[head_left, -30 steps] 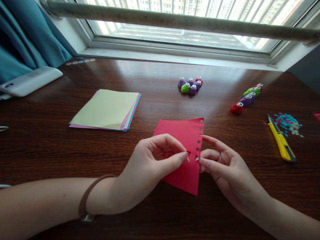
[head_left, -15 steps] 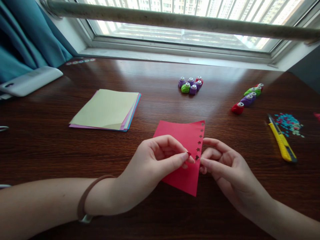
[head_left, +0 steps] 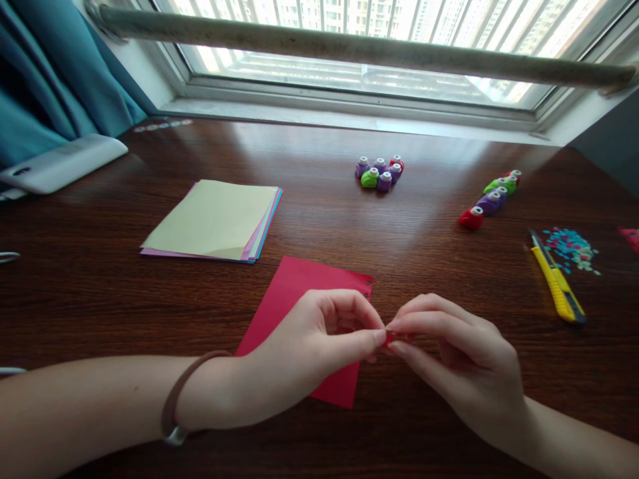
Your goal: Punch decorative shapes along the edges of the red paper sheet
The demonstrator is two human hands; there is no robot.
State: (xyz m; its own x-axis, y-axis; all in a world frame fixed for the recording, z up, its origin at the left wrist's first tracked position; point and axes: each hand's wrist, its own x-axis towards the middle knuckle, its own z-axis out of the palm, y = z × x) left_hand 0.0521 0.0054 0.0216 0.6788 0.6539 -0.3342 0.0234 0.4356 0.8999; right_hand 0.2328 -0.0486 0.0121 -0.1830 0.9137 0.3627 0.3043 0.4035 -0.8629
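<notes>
A small red paper piece (head_left: 389, 338) sits between the fingertips of both hands. My left hand (head_left: 319, 349) pinches it from the left with thumb and forefinger. From the other side my right hand (head_left: 464, 359) closes thumb and fingers on it; its shape is mostly covered. Under my left hand lies a sheet of red paper (head_left: 299, 283), partly hidden by the hand. Small punched holes show at its upper right edge, while the lower part of that edge is behind my fingers.
A stack of coloured paper (head_left: 214, 219) lies at the left. Small craft punches (head_left: 384, 181) stand at the back, with more punches (head_left: 492, 201) to their right. A yellow utility knife (head_left: 554, 276) lies beside paper confetti (head_left: 569, 246). A white object (head_left: 70, 163) rests far left.
The red sheet has shifted left and turned on the table. My right hand has left its edge and met my left hand's fingertips at the small red piece.
</notes>
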